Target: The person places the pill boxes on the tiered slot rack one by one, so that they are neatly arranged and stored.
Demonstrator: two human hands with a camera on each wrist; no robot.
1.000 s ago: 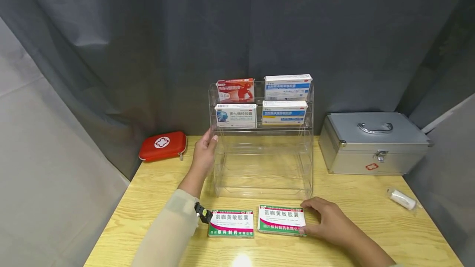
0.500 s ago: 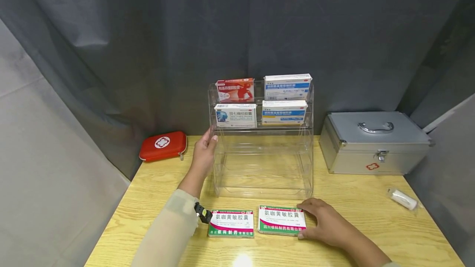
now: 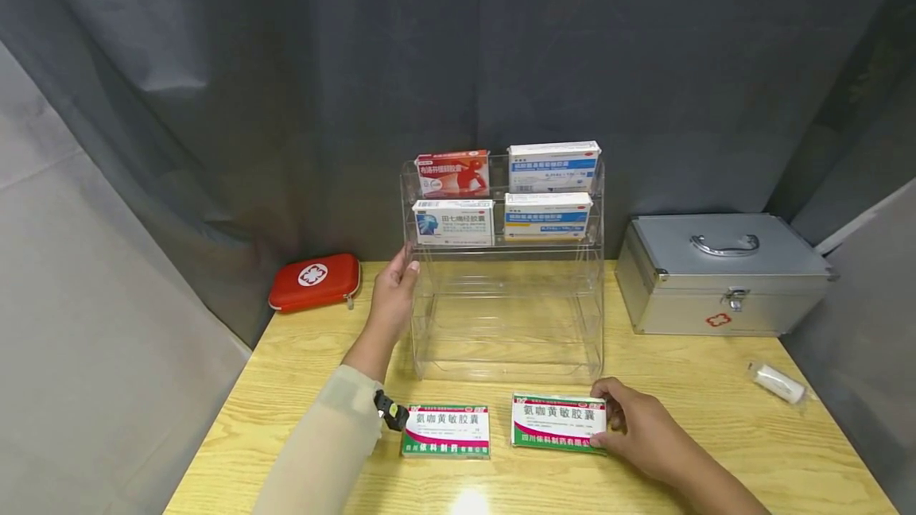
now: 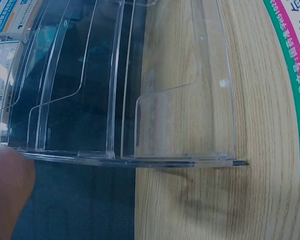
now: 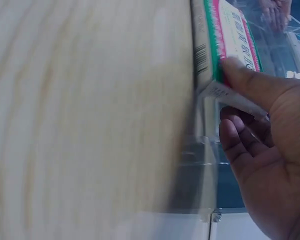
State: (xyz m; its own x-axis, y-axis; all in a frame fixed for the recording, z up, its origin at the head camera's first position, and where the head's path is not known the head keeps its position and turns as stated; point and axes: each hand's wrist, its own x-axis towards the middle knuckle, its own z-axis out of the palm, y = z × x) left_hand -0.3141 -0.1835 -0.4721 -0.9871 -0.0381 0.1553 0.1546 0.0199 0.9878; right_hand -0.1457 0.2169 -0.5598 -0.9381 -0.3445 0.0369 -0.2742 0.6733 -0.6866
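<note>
A clear acrylic display rack [image 3: 508,372] stands mid-table, with several medicine boxes on its two upper tiers. At its left side my left hand [image 3: 392,292] holds the edge of the side panel; only part of that hand shows in the left wrist view. My right hand [image 3: 640,427] pinches the right end of a green, white and magenta medicine box [image 3: 554,422] between thumb and fingers. In the right wrist view this box [image 5: 235,35] is tilted off the tabletop. A matching medicine box [image 3: 447,431] lies flat to its left, beside my left wrist.
A red first-aid case [image 3: 315,283] lies at the back left. On the right stands a silver metal case [image 3: 723,276] with a handle, and a wrapped white roll [image 3: 778,384] lies in front of it. A dark curtain [image 3: 458,46] hangs behind the table.
My right hand has taken the right-hand green and white medicine box between thumb and fingers, shifting it slightly right and tilting it up. The left hand stays on the rack.
</note>
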